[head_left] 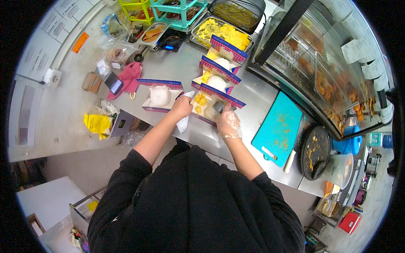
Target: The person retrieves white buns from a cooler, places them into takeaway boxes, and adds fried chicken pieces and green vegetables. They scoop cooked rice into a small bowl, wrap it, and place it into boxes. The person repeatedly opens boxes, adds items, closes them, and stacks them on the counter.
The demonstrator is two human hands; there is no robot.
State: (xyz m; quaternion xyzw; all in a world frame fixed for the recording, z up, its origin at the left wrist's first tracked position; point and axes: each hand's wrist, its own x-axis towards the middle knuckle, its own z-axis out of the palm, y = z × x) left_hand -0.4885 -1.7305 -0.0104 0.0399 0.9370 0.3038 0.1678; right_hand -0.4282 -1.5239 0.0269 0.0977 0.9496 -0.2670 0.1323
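In the middle of the steel counter, a patterned blue-and-pink open carton (238, 101) holds yellow food (200, 100). My right hand (229, 123), in a clear plastic glove, is closed at its right side on a small dark object (218, 106), whose kind I cannot make out. At the carton's left edge my bare left hand (182, 107) grips a white paper slip (183, 123). Behind stand two similar cartons, each with yellow food and a white rice mound (216, 82). Left of my left hand sits another carton (159, 80) with a rice mound (160, 96).
Right of my hands lie a turquoise cutting board (276, 126), a white-handled knife (290, 162) and a dark round pan (314, 147). A glass display case (320, 63) rises behind them. Farther back is a tray of yellow food (223, 33). At left are a phone (113, 83) and a pink cloth (130, 76).
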